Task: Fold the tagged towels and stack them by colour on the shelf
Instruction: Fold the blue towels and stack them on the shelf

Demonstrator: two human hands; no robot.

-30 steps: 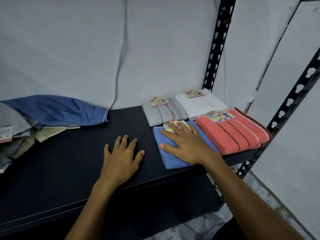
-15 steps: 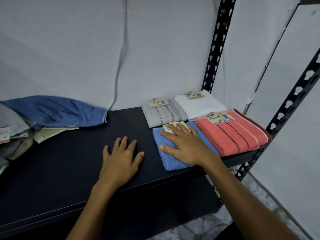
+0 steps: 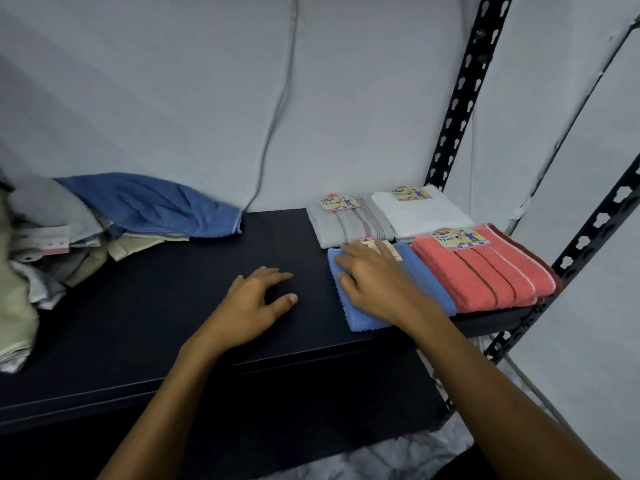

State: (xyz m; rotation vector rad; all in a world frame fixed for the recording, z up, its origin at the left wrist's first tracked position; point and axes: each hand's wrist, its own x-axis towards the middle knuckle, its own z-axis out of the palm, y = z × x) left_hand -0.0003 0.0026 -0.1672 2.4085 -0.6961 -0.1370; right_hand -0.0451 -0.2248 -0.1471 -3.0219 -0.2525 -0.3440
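The right hand point(image 3: 375, 284) lies flat on the folded blue towel point(image 3: 353, 306), fingers straight and spread, pressing it down onto the shelf point(image 3: 194, 306); its fingertips reach the towel's paper tag point(image 3: 389, 245) at the far edge. The left hand point(image 3: 256, 303) rests on the bare shelf just left of the blue towel, fingers loosely curved, holding nothing.

Taking the blue towel as the landmark: the coral striped towel point(image 3: 485, 268) lies touching its right edge, the grey striped towel point(image 3: 349, 221) sits just behind it, and the white towel point(image 3: 420, 211) is behind and to the right, beside the grey one. All four are folded, tags on top (one colour per pile so far).

Well to the left of the blue towel, at the far end of the shelf, is the unfolded heap point(image 3: 52, 244), with a loose blue towel point(image 3: 149, 202) draped on top and pointing its long side toward the folded group.

That heap is what the next move likely turns on: it lies to the left of both hands, and the left hand is the nearer, free to reach across. The loose blue towel would belong on the pile under the right hand.
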